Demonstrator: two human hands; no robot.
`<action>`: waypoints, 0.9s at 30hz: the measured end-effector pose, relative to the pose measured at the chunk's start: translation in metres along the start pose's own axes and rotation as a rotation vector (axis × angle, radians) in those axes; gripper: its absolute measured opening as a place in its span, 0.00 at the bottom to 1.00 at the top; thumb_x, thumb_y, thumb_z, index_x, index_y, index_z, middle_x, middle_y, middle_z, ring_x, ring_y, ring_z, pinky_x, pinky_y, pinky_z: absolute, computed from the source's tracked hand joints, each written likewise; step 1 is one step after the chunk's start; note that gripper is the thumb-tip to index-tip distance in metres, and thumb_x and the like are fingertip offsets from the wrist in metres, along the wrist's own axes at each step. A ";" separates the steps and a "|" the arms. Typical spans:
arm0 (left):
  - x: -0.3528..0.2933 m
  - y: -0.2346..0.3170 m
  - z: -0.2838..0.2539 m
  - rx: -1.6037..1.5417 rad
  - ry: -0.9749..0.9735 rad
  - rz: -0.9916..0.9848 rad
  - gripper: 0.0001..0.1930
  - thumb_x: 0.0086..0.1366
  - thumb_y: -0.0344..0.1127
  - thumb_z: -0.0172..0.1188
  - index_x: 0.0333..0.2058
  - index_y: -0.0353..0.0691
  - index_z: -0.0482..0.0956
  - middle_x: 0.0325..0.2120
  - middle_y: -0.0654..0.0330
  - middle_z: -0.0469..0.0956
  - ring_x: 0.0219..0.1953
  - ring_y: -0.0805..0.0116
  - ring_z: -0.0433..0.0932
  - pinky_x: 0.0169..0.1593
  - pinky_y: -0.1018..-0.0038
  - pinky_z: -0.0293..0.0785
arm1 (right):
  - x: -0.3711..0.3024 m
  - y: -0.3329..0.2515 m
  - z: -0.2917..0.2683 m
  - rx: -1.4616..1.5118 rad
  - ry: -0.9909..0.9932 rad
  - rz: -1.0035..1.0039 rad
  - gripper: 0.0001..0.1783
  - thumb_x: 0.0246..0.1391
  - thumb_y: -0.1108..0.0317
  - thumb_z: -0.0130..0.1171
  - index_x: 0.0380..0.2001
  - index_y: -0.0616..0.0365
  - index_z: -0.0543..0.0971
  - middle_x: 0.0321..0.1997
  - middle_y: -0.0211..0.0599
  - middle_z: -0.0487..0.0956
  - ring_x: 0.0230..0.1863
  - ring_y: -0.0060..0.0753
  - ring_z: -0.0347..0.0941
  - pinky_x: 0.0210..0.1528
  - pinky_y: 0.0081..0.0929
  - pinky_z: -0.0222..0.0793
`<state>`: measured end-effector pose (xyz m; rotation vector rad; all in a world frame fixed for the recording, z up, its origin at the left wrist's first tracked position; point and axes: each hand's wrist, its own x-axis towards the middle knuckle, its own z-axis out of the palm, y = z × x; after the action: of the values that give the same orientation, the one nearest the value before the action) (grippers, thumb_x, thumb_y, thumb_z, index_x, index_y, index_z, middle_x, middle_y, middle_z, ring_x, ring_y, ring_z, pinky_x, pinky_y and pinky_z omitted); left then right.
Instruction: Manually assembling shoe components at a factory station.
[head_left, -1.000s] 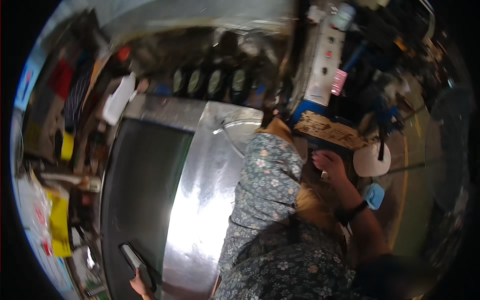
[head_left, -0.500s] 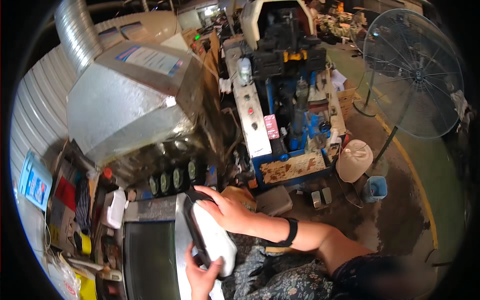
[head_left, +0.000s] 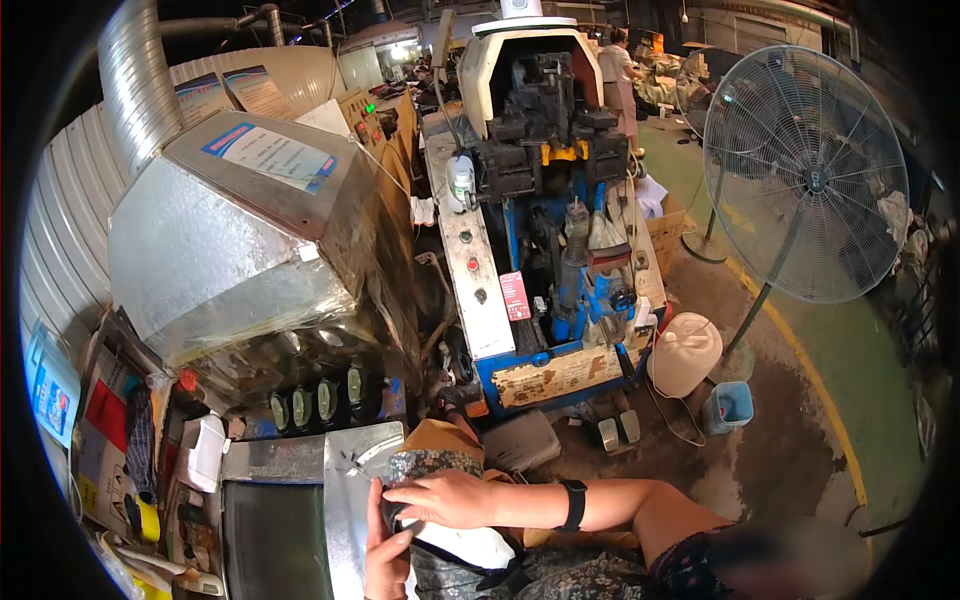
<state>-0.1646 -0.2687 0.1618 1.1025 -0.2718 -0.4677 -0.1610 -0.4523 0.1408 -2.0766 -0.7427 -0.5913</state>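
Observation:
A black shoe upper with a white, sole-shaped face (head_left: 468,545) lies low over my lap, tilted. My right hand (head_left: 445,498) comes in from the right, its fingers closed over the shoe's black-edged end. Just left of that end is my left hand (head_left: 385,555), with index finger and thumb stretched apart. Its fingertips are close to the right hand's fingertips, and its lower part is cut off by the frame. Whether the left thumb touches the shoe's edge is hard to tell. A dark panel in a metal frame (head_left: 345,500) lies beside my left hand.
A metal hood (head_left: 215,260) stands at the left, with several green oval pads (head_left: 327,400) under its front. Ahead is a blue-based machine (head_left: 560,375) with pedals (head_left: 618,430). A white jug (head_left: 687,352), blue bucket (head_left: 728,407) and large fan (head_left: 810,180) stand right.
The shoe has come down toward my lap and tipped flatter. Both hands moved lower, and the left hand's fingers have straightened from around the shoe's near end. The view has shifted too.

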 end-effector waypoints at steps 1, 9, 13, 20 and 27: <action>0.007 -0.005 -0.009 -0.154 -0.059 0.036 0.44 0.54 0.39 0.59 0.69 0.40 0.50 0.59 0.47 0.65 0.61 0.52 0.67 0.65 0.60 0.63 | 0.000 -0.003 -0.004 -0.004 -0.003 0.004 0.23 0.56 0.60 0.60 0.54 0.56 0.74 0.42 0.41 0.81 0.30 0.45 0.80 0.30 0.37 0.77; 0.038 -0.022 -0.025 -0.042 0.218 -0.271 0.22 0.71 0.46 0.46 0.41 0.27 0.76 0.39 0.48 0.78 0.43 0.61 0.78 0.50 0.71 0.74 | -0.010 -0.015 -0.002 0.117 0.078 0.039 0.17 0.57 0.61 0.60 0.48 0.56 0.76 0.37 0.47 0.81 0.30 0.50 0.79 0.30 0.41 0.75; 0.046 -0.036 -0.001 0.080 0.389 0.097 0.22 0.73 0.43 0.44 0.43 0.27 0.76 0.40 0.48 0.78 0.43 0.60 0.78 0.52 0.72 0.72 | -0.009 -0.008 -0.014 0.335 -0.030 0.277 0.20 0.59 0.62 0.58 0.52 0.56 0.73 0.38 0.51 0.81 0.35 0.53 0.78 0.33 0.41 0.74; 0.025 -0.027 -0.008 0.898 0.232 0.373 0.26 0.54 0.28 0.66 0.52 0.35 0.70 0.50 0.51 0.73 0.59 0.53 0.67 0.63 0.61 0.59 | -0.109 0.002 0.012 0.251 0.088 0.578 0.12 0.65 0.64 0.51 0.46 0.59 0.75 0.26 0.40 0.77 0.30 0.30 0.74 0.35 0.31 0.70; 0.011 -0.028 -0.018 0.397 0.227 0.034 0.22 0.59 0.25 0.62 0.52 0.35 0.70 0.47 0.58 0.73 0.48 0.68 0.71 0.56 0.74 0.66 | -0.073 0.030 0.000 0.974 -0.164 1.187 0.37 0.66 0.37 0.34 0.52 0.58 0.77 0.42 0.35 0.81 0.43 0.33 0.76 0.45 0.30 0.72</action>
<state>-0.1530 -0.2700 0.1288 1.5229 -0.1869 -0.2583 -0.1919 -0.4879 0.0778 -1.2712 0.2106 0.5341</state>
